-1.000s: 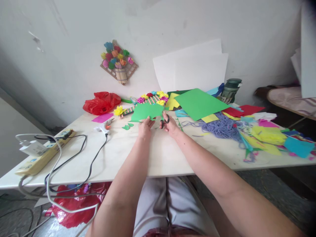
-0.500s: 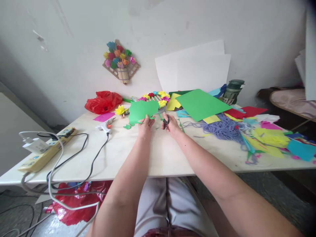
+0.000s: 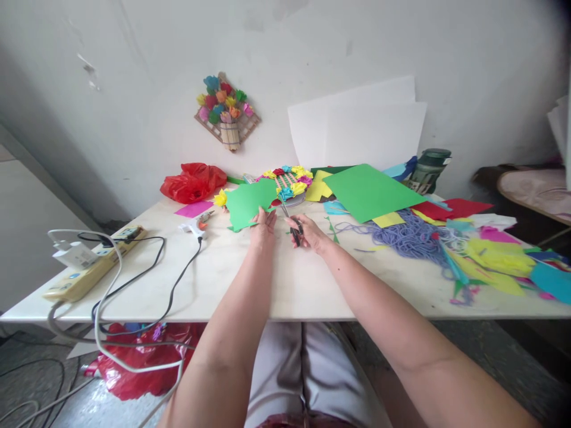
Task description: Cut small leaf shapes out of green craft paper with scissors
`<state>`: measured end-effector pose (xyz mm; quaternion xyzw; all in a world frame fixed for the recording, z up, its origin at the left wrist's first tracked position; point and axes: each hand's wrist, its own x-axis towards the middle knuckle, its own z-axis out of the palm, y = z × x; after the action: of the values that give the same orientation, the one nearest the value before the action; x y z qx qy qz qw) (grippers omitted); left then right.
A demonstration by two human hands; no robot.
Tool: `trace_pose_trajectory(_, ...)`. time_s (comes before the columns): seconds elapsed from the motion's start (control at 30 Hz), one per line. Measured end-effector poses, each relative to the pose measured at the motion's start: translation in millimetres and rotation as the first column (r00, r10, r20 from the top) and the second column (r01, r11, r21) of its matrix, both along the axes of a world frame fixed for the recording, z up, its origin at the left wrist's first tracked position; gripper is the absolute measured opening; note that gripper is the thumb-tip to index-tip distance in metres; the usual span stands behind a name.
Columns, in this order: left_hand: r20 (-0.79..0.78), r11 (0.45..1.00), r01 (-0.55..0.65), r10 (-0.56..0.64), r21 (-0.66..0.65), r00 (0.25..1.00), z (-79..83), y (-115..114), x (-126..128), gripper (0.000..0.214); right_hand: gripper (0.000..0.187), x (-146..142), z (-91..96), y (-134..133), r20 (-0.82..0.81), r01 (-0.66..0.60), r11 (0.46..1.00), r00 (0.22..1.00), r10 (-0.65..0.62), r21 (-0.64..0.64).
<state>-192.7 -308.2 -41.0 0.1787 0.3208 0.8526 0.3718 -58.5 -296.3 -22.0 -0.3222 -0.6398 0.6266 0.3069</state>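
Note:
My left hand (image 3: 263, 226) grips the lower right edge of a green paper sheet (image 3: 250, 203), which is held up a little off the table with an uneven cut edge. In my right hand (image 3: 307, 233) is a pair of scissors (image 3: 296, 230), fingers in the black handles, blades pointing up and left toward the paper's right side. Behind both hands lies a round wreath of colourful paper flowers (image 3: 298, 189). A yellow paper flower (image 3: 220, 198) shows at the sheet's left edge. Thin green offcuts (image 3: 332, 230) lie right of the scissors.
A larger green sheet (image 3: 372, 191) and purple yarn (image 3: 404, 238) lie to the right, with coloured paper scraps (image 3: 493, 255) beyond. At left are a glue gun (image 3: 195, 227), its cable, a power strip (image 3: 96, 264) and a red plastic bag (image 3: 194, 183). A dark bottle (image 3: 430, 172) stands at the back.
The green sheet has turned and shifted slightly left and down in my left hand. My right hand has drawn the scissors lower, and their blades now show. The head view has shifted slightly.

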Motion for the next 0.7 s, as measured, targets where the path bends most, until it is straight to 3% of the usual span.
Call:
trace_pose_trajectory(0.27, -0.014, 0.999, 0.054, -0.054, -0.001, 0.998, -1.6, 2.2, 3.9, 0.022, 0.038, -3.0, -1.3, -2.8, -0.083, -0.009, 0.996, 0.997, 0.002, -0.087)
trace_pose_trajectory(0.53, 0.056, 1.0, -0.01, 0.012, -0.02, 0.998, -0.7, 2.6, -0.7, 0.01, 0.043, -6.4, -2.7, 0.2, -0.074, 0.053, 0.998, 0.996, -0.055, -0.021)
trace_pose_trajectory(0.7, 0.102, 1.0, -0.01, 0.011, -0.01, 0.995, 0.2, 1.1, -2.8, 0.014, 0.044, -6.4, 3.4, -2.9, -0.085, 0.142, 0.99, 0.986, -0.144, -0.02)
